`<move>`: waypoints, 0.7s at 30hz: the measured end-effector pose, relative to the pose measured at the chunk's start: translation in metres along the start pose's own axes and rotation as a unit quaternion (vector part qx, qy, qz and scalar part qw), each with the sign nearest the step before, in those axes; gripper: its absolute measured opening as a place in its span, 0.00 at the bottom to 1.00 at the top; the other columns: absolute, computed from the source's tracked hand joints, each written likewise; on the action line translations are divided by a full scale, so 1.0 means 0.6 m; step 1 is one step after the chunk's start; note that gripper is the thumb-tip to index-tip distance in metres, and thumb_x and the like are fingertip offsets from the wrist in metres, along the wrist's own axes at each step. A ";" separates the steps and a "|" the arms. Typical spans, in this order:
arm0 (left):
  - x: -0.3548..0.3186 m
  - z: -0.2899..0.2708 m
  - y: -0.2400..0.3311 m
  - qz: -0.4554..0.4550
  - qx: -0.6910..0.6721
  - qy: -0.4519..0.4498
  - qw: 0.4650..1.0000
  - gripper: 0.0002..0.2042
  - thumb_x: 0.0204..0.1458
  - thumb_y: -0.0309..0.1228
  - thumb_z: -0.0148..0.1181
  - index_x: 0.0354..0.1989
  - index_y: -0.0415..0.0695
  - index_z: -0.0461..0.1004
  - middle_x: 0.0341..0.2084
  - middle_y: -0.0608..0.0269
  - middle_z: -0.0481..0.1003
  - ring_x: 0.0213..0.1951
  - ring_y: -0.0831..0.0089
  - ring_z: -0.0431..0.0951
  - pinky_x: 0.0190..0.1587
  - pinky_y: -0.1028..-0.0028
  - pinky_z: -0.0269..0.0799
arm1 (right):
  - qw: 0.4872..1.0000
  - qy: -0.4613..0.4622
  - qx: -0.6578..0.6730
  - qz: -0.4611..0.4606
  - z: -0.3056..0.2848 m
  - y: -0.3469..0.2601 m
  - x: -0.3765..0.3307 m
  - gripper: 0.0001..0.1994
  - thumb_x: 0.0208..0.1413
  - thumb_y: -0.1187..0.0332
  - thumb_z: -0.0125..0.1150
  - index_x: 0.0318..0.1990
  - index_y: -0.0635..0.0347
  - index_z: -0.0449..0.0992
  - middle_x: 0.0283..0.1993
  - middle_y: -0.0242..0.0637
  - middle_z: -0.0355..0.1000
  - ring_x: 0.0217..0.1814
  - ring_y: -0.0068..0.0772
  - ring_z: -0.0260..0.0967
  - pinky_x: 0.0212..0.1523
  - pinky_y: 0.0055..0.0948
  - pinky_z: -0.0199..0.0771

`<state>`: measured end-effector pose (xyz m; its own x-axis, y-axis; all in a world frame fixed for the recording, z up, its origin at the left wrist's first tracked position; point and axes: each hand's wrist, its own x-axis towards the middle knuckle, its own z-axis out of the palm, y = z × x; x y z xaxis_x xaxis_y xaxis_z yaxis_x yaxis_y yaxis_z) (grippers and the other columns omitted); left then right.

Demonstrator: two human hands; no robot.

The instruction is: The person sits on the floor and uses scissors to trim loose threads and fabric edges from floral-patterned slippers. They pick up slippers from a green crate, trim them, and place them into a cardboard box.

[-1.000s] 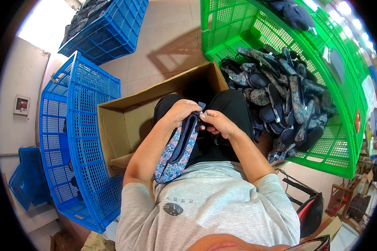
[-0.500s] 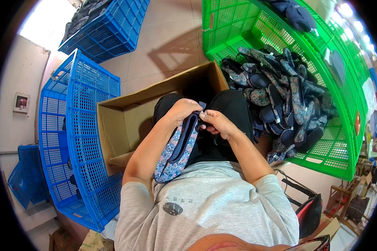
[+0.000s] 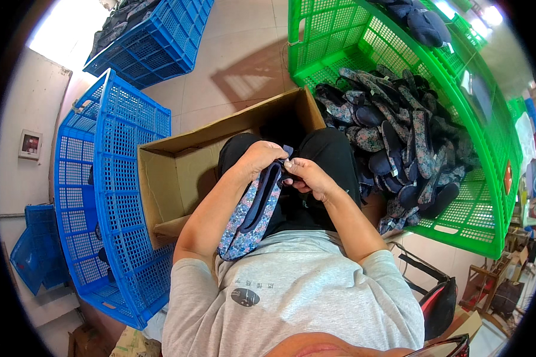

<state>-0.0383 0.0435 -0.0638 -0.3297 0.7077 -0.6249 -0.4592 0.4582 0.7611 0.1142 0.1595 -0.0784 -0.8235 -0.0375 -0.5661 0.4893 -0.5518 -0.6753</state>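
Note:
A floral cloth shoe (image 3: 235,235) with a dark navy lining hangs at a slant in front of my shirt, its long opening turned toward me. My left hand (image 3: 262,157) grips its upper end, fingers closed, with a short dark tab (image 3: 287,149) standing up between the hands. Pinching at that same end is my right hand (image 3: 308,177), fingertips almost touching the left thumb. What exactly the right fingertips hold is partly hidden by the fingers. Both hands are above my black-trousered knees.
A cardboard box (image 3: 158,196) lies open beyond my knees. On the right, a green basket (image 3: 464,229) holds a heap of floral shoes (image 3: 393,134). Blue crates (image 3: 131,178) stand on the left, another blue crate (image 3: 167,44) farther back. A red-and-black bag (image 3: 439,306) is at lower right.
Almost nothing differs; both hands keep their grip at the shoe's upper end, with only a very slight shift of the right fingers.

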 end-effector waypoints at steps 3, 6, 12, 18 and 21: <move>0.007 -0.004 -0.008 0.012 0.012 0.002 1.000 0.06 0.54 0.25 0.58 0.28 0.35 0.77 0.24 0.57 0.78 0.26 0.69 0.78 0.30 0.71 0.77 | 1.000 0.001 -0.004 -0.001 0.000 0.001 0.000 0.12 0.66 0.55 0.52 0.34 0.50 0.68 0.27 0.25 0.68 0.18 0.11 0.48 0.17 0.13 0.40; 0.009 -0.004 -0.010 0.012 0.018 0.003 1.000 0.06 0.54 0.25 0.58 0.28 0.36 0.77 0.24 0.57 0.78 0.26 0.69 0.78 0.30 0.71 0.77 | 1.000 0.005 -0.011 0.000 0.001 -0.002 -0.002 0.12 0.66 0.55 0.53 0.34 0.49 0.68 0.26 0.25 0.68 0.18 0.11 0.47 0.17 0.13 0.40; 0.009 -0.003 -0.009 0.014 0.024 0.008 1.000 0.06 0.53 0.25 0.58 0.27 0.37 0.77 0.23 0.58 0.77 0.25 0.70 0.77 0.30 0.72 0.76 | 1.000 0.009 -0.022 0.003 -0.005 0.001 0.003 0.12 0.65 0.54 0.55 0.36 0.50 0.71 0.26 0.25 0.68 0.18 0.11 0.47 0.18 0.14 0.41; 0.008 -0.003 -0.007 0.016 0.031 0.006 0.999 0.07 0.53 0.25 0.59 0.25 0.37 0.77 0.22 0.60 0.76 0.25 0.72 0.77 0.29 0.74 0.74 | 1.000 0.007 -0.026 0.001 -0.010 0.006 0.008 0.12 0.64 0.54 0.56 0.35 0.50 0.71 0.25 0.25 0.68 0.18 0.11 0.47 0.17 0.14 0.41; 0.007 0.001 -0.005 0.017 0.031 0.011 0.999 0.06 0.53 0.26 0.58 0.26 0.37 0.78 0.21 0.61 0.76 0.25 0.74 0.76 0.31 0.75 0.73 | 0.999 0.016 -0.030 0.007 -0.009 0.003 0.007 0.11 0.64 0.55 0.56 0.36 0.50 0.71 0.25 0.25 0.68 0.17 0.11 0.47 0.17 0.14 0.41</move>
<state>-0.0379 0.0456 -0.0688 -0.3632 0.7117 -0.6014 -0.3947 0.4672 0.7912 0.1129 0.1628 -0.0844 -0.8071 -0.0171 -0.5902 0.5177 -0.5011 -0.6934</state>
